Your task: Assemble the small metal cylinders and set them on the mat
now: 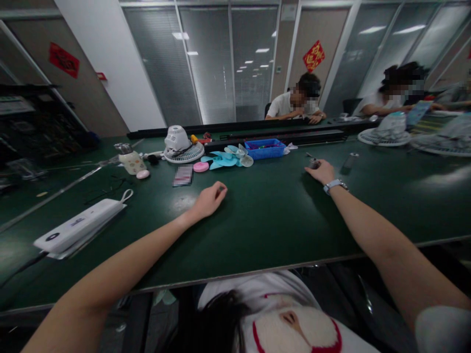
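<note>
A dark green table (257, 225) spreads across the whole view, and beyond it one person (285, 106) in white sits bent forward, with another person (371, 104) farther right. Long black bars (316, 136) lie along the far side of the table. At the left, nearer the edge, lies a long white device (81, 223) with a loop at one end and a dark cable at the other. A white fan part (176, 138) rests on its round grille at the back, and more white fan parts (395, 128) sit at the far right. A blue tray (265, 150) stands near the middle, with pale blue blades (224, 159) just beside it and a patterned bottle (131, 162) well to the left. The left hand (211, 200) rests low over the table, its fingers curled — I cannot tell whether its grip closes on anything. The right hand (324, 171), a watch (335, 185) at its wrist, reaches farther out; its grip is closed on a small metal cylinder (314, 163), pinched between thumb and fingers, right of the blue tray. Just beside that hand, to its right, is a second small cylinder (349, 163), while a pink disc (200, 167) lies near the blades.
</note>
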Motion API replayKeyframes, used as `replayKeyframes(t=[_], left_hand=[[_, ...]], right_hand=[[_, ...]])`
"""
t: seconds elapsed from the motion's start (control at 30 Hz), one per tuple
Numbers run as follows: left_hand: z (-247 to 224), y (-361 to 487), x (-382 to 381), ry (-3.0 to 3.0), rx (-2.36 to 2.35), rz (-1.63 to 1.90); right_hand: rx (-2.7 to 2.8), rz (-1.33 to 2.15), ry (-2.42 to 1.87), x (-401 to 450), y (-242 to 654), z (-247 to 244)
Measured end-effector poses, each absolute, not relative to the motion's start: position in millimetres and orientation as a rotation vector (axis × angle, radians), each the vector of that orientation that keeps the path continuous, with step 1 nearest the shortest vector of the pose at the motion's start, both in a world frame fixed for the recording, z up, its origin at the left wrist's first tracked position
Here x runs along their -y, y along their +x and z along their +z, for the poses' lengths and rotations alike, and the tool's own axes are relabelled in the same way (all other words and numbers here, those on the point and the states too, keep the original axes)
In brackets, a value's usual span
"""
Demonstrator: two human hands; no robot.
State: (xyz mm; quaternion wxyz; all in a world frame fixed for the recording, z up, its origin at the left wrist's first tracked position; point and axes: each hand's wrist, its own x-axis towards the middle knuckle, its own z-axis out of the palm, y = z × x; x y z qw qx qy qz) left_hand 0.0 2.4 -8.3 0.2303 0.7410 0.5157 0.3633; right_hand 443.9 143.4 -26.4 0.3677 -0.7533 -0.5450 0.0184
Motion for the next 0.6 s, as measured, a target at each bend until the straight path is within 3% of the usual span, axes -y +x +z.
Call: replayKeyframes(t=[0.13,0.3,0.43,0.6], left_hand=[[-7.9,9.2,12.9,2.731,-1.514,0.533],[-2.5,11.2,17.7,2.865,-1.626,0.397],[-2.9,12.2,20.6,2.744,-1.636,0.551],[-4.3,21.9,27.7,2.201,-1.406,1.204]], right_hand=[[1.364,0.035,-1.923,-141.1,440.2,-21.9],[1.427,0.061,-1.660,-128.6,390.6,-6.2],[1.669,0.463,-1.232,-96.3,316.2,-4.7],[1.984,0.822,-0.893,-38.1,248.4,-12.1]])
